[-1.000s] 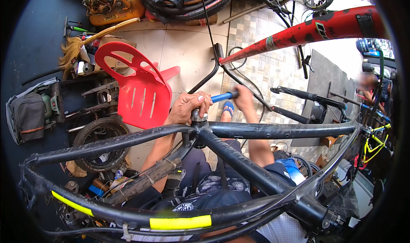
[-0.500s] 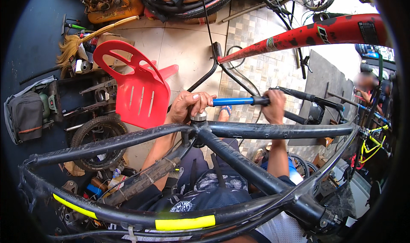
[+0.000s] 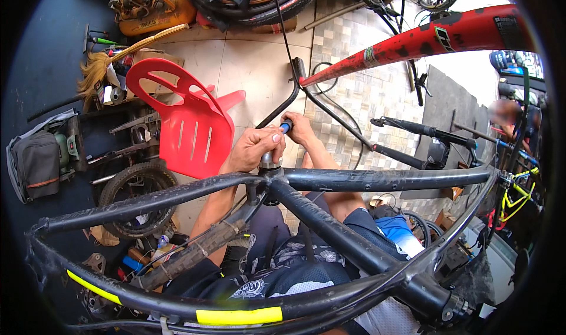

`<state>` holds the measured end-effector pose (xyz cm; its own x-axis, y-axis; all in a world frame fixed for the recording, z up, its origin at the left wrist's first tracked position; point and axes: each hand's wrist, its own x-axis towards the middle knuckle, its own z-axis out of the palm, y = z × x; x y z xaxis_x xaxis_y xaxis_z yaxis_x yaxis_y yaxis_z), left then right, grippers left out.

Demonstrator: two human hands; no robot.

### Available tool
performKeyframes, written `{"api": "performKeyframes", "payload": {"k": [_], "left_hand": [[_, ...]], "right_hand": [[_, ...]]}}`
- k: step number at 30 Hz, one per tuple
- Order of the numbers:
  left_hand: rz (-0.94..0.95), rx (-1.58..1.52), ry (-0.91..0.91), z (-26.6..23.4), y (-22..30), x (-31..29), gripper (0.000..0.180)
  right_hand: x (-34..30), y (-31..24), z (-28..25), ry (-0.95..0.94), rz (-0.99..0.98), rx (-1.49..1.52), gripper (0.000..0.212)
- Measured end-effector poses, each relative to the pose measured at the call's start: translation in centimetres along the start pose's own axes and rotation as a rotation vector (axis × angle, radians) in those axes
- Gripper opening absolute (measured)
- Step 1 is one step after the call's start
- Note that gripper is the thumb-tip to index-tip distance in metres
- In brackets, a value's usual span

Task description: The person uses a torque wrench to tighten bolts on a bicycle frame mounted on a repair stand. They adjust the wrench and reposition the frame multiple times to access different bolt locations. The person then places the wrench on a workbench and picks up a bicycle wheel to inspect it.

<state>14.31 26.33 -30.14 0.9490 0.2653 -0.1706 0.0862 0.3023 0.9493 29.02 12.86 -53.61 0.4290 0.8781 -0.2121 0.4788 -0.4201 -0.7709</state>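
A black bike frame [image 3: 377,180] lies across in front of me, with a silver socket [image 3: 269,160] seated upright on the tube junction at its middle. On top of that socket, my left hand [image 3: 254,149] is closed around the head of a blue-handled wrench, its thumb uppermost. My right hand [image 3: 302,129] grips the far, dark end of the handle. Little of the wrench [image 3: 286,126] shows between the two hands, since it points away from me. The left fingers hide the wrench's head.
A red bike frame [image 3: 413,40] on a stand reaches in from the upper right. Left of my hands stands a red plastic chair [image 3: 194,129]. Beyond are an orange compressor [image 3: 156,17], a straw broom [image 3: 97,76] and stacked tyres [image 3: 253,8]. Another person [image 3: 510,117] is at far right.
My right hand has swung the wrench handle from pointing right to pointing away from me, coming close to my left hand. The left hand stays at the socket.
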Motion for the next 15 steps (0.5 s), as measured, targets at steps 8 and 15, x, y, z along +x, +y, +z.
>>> {"api": "performKeyframes", "payload": {"k": [8,15], "left_hand": [[0.069,-0.398,0.02,0.5,-1.0,0.5,0.057],[0.077,-0.373,0.009,0.5,-0.8,0.3,0.056]], "right_hand": [[-8.9,-2.3,-19.9,0.26,-0.004,-0.377,0.015],[-8.0,-1.6,-18.0,0.192,0.087,-0.37,0.017]]}}
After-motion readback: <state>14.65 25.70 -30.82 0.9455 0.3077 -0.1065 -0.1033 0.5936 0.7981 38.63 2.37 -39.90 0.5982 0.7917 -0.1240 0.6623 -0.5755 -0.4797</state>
